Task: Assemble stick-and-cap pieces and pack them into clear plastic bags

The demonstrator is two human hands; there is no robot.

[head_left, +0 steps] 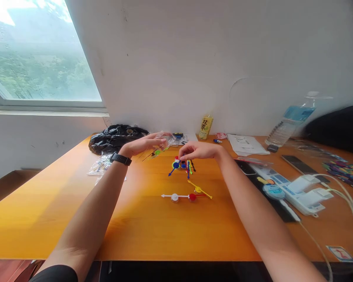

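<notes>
My left hand (145, 143), with a black band at the wrist, holds a clear plastic bag (161, 147) containing green and dark sticks above the orange table (76, 211). My right hand (197, 150) reaches down with pinched fingers onto a cluster of coloured arrow pointers (182, 166) in blue, green, red and black. Nearer to me lie a white arrow pointer (173, 196), a red one (193, 196) and a yellow one (199, 190), apart from both hands.
A black plastic bag (114, 138) and clear packets (101, 165) lie at the left rear. A yellow drink carton (206, 127), papers (245, 144), a water bottle (292, 121), phones, a white power strip (294, 188) with cables and coloured sticks (345, 172) fill the right side.
</notes>
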